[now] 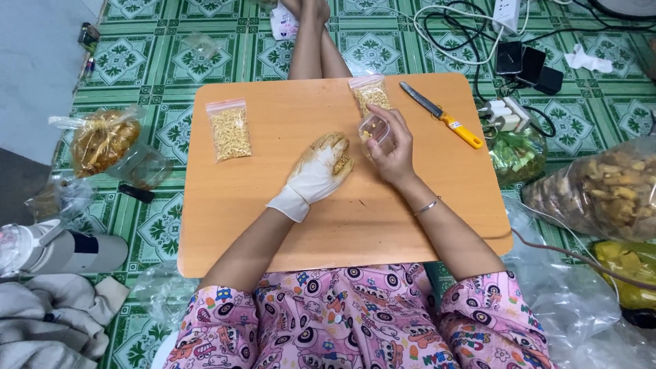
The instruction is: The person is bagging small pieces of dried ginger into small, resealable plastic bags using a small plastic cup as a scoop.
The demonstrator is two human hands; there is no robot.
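A: Two filled zip bags lie on the orange tray table, yet the third is the risky one. The right hand pinches the small clear bag at its mouth, thumb and fingers closed on the thin plastic near the middle of the table, just this side of the far bag of kernels.

B: And the left hand?

A: Gloved, smeared yellow, fingers curled around a small clump of yellow pieces, just left of the open bag. The grip looks loose, more a cupped hold than a fist.

B: So what might go wrong?

A: Pieces could probably drop onto the table, since the bag mouth is narrow and floppy while the glove looks sticky. The bag might also fold shut if the pinch slackens.

B: How does the bag look?

A: Transparent, nearly empty, a few yellow bits at the bottom, held tilted. The left bag of kernels lies flat and full, well apart. The yellow-handled knife rests far right, clear of both hands.
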